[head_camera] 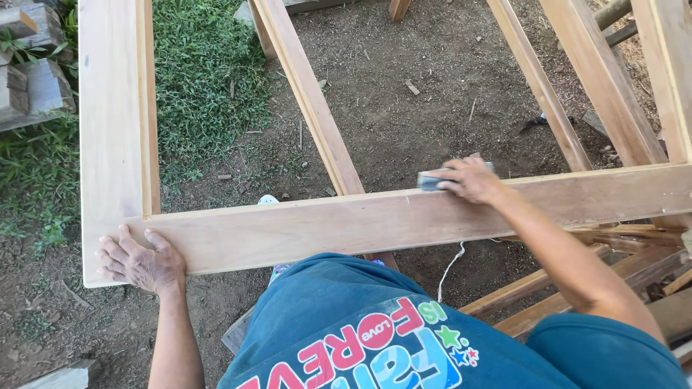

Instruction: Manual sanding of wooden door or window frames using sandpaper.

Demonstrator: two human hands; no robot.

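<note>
Right hand (472, 180), right of centre: fingers curled down over a small grey sanding block (431, 180), clamped on it and pressing it onto the far edge of the near rail (404, 220) of a wooden frame. Only the block's left end shows; the rest is under the palm, so its full shape is uncertain, probably a pad wrapped in abrasive. Arm reaches in from the lower right, which puts body weight behind the block.

Left hand (140, 263), lower left: fingers spread and flat, gripping nothing, palm down on the frame's corner where the near rail meets the left upright board (115, 108). Judged a bracing hold, keeping the frame from sliding under the rubbing.

Frame: pale unfinished timber, lying roughly level above the ground. A slimmer inner bar (310, 94) runs from the near rail toward top centre; further bars (548, 94) slant at upper right.

Below: bare soil (432, 86) with chips at centre, grass (202, 79) at upper left, stacked offcuts (32, 79) at the far left edge, loose battens (577, 281) at lower right. Blue printed shirt (375, 331) fills the bottom centre.
</note>
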